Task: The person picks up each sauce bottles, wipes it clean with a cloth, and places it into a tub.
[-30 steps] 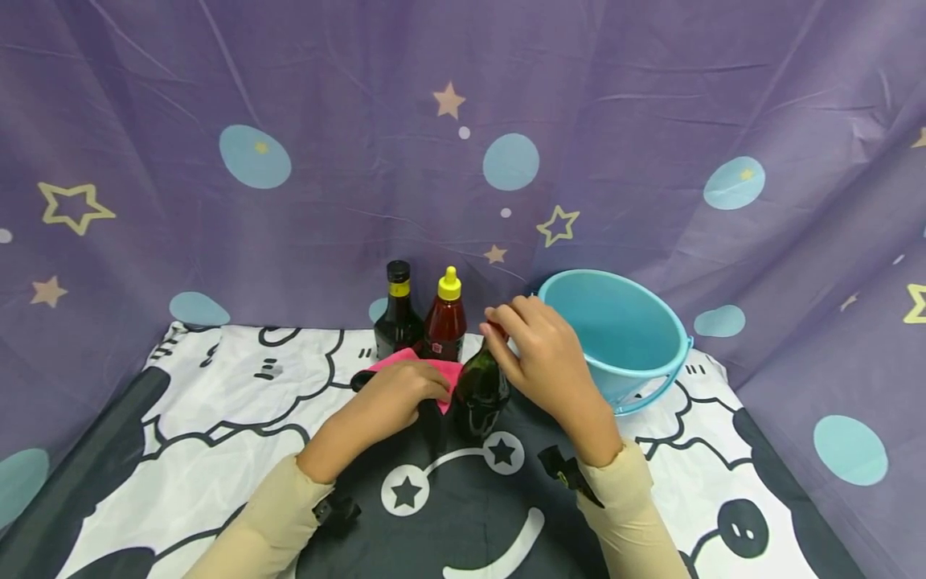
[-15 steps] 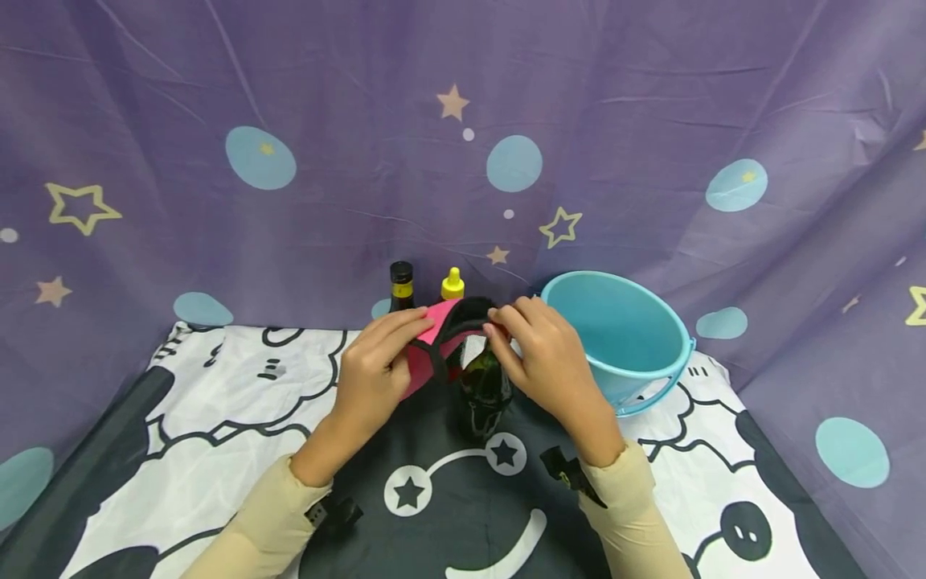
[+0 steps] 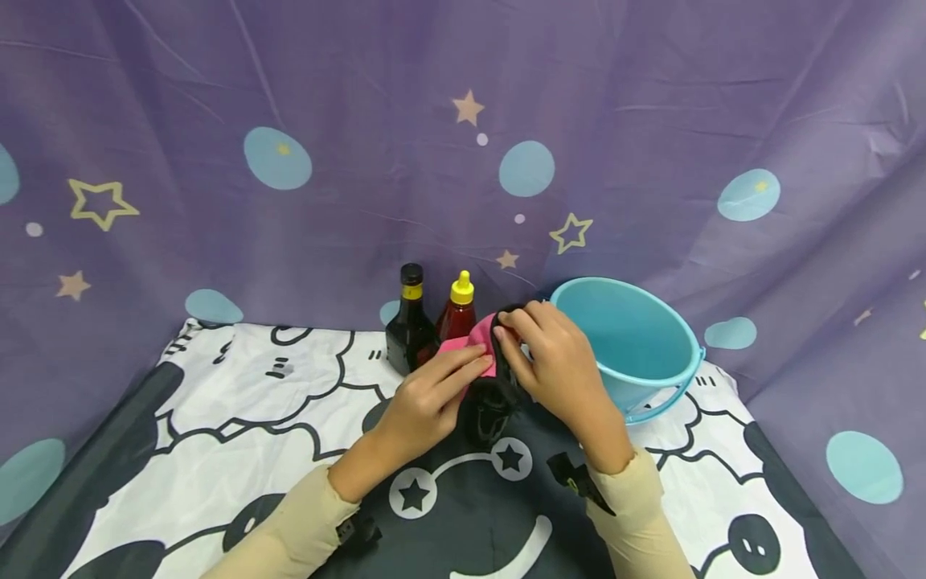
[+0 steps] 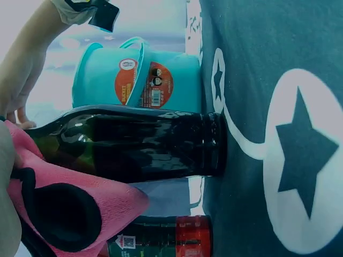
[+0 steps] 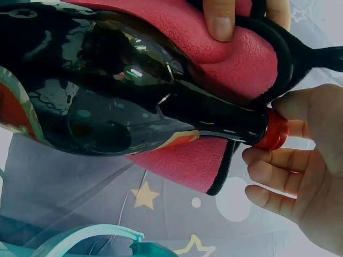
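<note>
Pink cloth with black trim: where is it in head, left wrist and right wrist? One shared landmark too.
Head: pink cloth just right of and below picture centre.
Left wrist: pink cloth in the lower left.
Right wrist: pink cloth across the top, centre to right; more shows below the bottle neck.
Shared landmark: dark glass bottle, mostly covered in head.
</note>
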A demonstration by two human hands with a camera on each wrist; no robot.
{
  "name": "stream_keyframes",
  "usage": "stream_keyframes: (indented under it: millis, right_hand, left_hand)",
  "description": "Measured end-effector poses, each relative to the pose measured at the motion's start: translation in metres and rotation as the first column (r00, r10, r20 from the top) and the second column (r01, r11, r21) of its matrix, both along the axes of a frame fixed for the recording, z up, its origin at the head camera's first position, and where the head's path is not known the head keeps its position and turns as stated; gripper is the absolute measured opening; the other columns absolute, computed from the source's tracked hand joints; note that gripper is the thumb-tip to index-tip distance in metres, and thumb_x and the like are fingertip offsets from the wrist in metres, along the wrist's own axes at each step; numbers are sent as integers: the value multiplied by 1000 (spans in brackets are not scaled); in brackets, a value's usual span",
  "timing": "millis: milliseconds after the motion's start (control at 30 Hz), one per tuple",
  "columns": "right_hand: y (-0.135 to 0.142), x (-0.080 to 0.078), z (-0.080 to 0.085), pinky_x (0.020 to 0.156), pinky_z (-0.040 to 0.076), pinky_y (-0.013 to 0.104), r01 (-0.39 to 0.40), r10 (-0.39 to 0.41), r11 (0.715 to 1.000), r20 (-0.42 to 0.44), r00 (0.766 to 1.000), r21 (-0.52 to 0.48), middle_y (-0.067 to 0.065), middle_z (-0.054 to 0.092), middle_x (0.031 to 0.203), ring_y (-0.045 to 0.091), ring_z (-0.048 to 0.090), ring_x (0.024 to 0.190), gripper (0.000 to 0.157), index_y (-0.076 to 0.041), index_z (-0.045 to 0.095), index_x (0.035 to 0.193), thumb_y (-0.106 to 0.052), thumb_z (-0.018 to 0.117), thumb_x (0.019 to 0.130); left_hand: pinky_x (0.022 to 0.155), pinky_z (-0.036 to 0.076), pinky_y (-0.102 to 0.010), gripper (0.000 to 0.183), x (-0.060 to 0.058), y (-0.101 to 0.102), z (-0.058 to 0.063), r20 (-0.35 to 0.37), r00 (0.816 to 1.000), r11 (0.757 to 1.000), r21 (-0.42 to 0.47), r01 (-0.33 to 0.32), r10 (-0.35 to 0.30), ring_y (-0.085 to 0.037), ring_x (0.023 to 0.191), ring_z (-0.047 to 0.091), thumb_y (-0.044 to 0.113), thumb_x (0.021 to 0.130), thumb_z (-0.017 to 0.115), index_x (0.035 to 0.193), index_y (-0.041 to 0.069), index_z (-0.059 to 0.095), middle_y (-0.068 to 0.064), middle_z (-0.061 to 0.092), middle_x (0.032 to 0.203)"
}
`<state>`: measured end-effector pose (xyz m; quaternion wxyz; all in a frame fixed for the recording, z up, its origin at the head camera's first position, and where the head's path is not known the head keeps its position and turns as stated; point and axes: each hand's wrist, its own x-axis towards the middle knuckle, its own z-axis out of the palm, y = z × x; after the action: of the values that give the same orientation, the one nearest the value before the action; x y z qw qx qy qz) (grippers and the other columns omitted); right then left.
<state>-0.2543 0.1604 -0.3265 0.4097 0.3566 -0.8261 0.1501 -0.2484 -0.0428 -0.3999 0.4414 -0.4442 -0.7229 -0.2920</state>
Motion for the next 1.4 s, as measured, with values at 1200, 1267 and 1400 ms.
stream_keyframes:
  millis: [1200, 1267, 1400]
  right_hand:
    - [8, 9, 4, 68, 50, 33, -13, 9, 999, 80, 997, 44, 7, 63, 87, 20, 54, 74, 20, -3, 71, 114, -14, 66, 98]
    - [8, 10, 4, 68, 49, 33, -13, 10, 999, 78, 997, 42, 7, 63, 88, 20, 54, 74, 20, -3, 71, 114, -13, 66, 98]
    - [7, 10, 5, 67, 49, 33, -14, 10, 999, 74, 997, 47, 6, 62, 86, 19, 54, 73, 21, -3, 71, 115, -13, 66, 97]
  left_hand:
    - [107, 50, -39, 47, -7, -8, 9, -136, 989, 965, -249, -83, 50, -26, 130, 60, -10, 86, 68, 129, 6, 67, -12, 64, 139]
    - [106, 50, -39, 50, -7, -8, 9, -134, 989, 965, -247, -91, 59, -24, 128, 62, -12, 84, 68, 130, 7, 67, -10, 66, 137]
    - [104, 51, -41, 55, -7, -9, 8, -124, 990, 964, -246, -98, 69, -23, 125, 64, -16, 80, 66, 129, 9, 68, -7, 69, 134]
